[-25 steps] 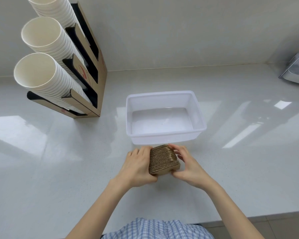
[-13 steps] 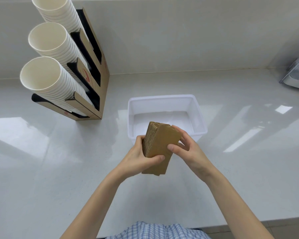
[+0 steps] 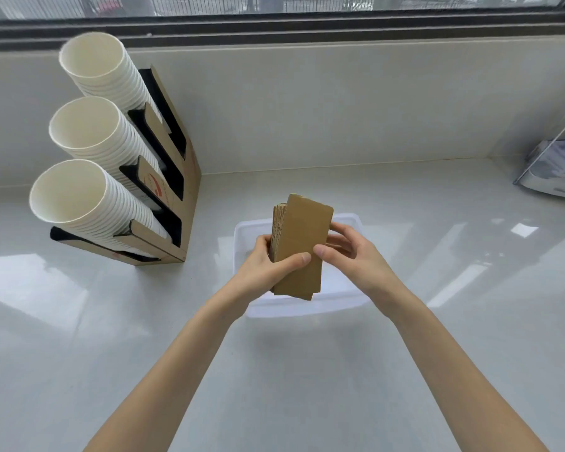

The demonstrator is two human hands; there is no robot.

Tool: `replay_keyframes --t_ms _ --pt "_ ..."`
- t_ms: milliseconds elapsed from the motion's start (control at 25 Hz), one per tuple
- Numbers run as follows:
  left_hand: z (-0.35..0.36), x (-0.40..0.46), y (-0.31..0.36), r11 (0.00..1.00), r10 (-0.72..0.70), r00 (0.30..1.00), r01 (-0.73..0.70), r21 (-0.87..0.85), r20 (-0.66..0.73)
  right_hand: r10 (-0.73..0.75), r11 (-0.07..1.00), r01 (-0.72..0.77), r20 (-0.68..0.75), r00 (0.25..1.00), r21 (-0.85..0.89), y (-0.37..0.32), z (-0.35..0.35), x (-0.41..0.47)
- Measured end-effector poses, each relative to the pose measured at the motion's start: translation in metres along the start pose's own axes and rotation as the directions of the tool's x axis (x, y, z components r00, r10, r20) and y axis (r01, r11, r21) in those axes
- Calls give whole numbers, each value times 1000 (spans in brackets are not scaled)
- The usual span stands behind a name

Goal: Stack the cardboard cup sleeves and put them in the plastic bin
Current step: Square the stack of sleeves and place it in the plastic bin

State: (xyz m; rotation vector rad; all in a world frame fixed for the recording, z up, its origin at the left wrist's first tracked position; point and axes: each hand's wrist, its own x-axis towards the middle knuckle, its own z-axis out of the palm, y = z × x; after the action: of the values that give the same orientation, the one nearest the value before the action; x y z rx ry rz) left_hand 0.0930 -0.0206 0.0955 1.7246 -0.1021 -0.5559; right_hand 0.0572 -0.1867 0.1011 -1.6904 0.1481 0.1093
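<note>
The stack of sleeves (image 3: 299, 246) stands upright between both hands, above the plastic bin (image 3: 340, 303). The left hand (image 3: 265, 269) grips its left side, thumb across the front. The right hand (image 3: 353, 256) pinches the right edge.

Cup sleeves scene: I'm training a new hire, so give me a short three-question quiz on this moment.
1. True or false: the stack of cardboard sleeves already lies in the plastic bin.
2. Which hands grip the stack? A) left hand only B) right hand only C) both
3. How many rows of white paper cups does the cup holder on the counter carry?

Key: 1. False: the left hand and right hand hold it above the bin. 2. C. 3. Three.
</note>
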Motion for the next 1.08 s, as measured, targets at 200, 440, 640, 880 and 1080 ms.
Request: replay_keyframes --t_ms 200,440,640,880,1080 --pt "0 34 2 990 -97 995 95 -100 -18 28 994 -41 -121 992 -100 2 -22 16" --pt "12 65 -8 968 -209 978 210 -139 24 114 978 -163 -319 941 -132 26 -47 34" --pt "28 88 -15 953 -276 957 284 -107 84 134 957 -216 -366 921 -192 40 -57 44" --pt "50 100 -21 949 -266 946 291 -124 186 75 915 -202 -345 936 -350 50 -54 58" --pt "56 104 -24 944 -262 941 296 -147 212 54 907 -177 -311 949 -383 49 -58 72"
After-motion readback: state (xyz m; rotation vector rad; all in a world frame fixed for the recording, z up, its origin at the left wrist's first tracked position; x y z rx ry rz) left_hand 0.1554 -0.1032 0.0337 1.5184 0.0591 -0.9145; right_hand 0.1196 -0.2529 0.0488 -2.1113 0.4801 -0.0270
